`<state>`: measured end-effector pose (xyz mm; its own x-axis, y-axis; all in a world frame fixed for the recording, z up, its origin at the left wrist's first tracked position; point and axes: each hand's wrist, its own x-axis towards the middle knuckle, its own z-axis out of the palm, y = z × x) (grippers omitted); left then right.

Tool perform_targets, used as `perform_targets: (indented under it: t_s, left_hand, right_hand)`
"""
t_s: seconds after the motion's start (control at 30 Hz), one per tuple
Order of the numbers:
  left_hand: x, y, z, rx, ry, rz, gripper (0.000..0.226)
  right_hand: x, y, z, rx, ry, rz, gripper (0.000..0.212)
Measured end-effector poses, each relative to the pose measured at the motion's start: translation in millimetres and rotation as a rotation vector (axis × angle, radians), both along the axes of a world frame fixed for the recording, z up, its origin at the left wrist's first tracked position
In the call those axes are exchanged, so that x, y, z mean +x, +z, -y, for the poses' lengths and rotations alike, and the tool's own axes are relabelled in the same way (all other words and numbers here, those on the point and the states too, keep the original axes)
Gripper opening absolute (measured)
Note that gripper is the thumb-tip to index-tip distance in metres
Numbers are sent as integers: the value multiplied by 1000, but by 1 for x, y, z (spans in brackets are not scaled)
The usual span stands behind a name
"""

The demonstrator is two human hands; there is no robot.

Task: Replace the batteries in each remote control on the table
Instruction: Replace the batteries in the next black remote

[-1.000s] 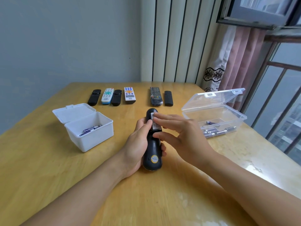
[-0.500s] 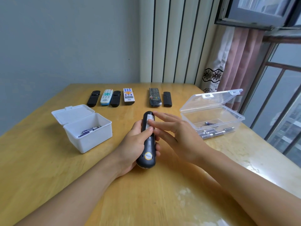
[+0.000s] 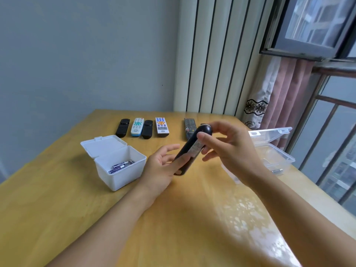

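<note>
The right hand (image 3: 229,149) pinches the far end of a black remote (image 3: 189,151) tilted above the bench (image 3: 57,218), its near end on the spread fingers of the left hand (image 3: 161,166), with a white box (image 3: 117,170) of batteries (image 3: 120,165) to the left and a row of remotes (image 3: 146,128) beyond.

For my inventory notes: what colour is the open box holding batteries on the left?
White, in the head view: the lidded plastic box.

Soft daylight from the window (image 3: 316,26) at right glares on the table (image 3: 240,214); edges bow, motion slightly blurred.
</note>
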<state>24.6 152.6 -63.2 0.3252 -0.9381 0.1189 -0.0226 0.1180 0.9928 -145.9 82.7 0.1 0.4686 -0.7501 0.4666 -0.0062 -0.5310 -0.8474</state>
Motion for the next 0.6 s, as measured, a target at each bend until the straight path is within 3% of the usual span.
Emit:
perform_targets:
  t_s: [0.1,0.23,0.47,0.6]
  left_hand:
    - [7,-8,6,27,181,-62,51]
    - [12,-13,11,39,181,-241,31]
    - [14,-18,15,11,176,-228,19]
    - [13,-18,17,19,188,-247,14]
  right_hand:
    - [30,20,7,-230,-212,-50,18]
    - [91,13,64,-420,-401,-345,14]
    - [139,-28,148,-425,-423,-631,17]
    - [149,-42,166,-508,-414,-871,32]
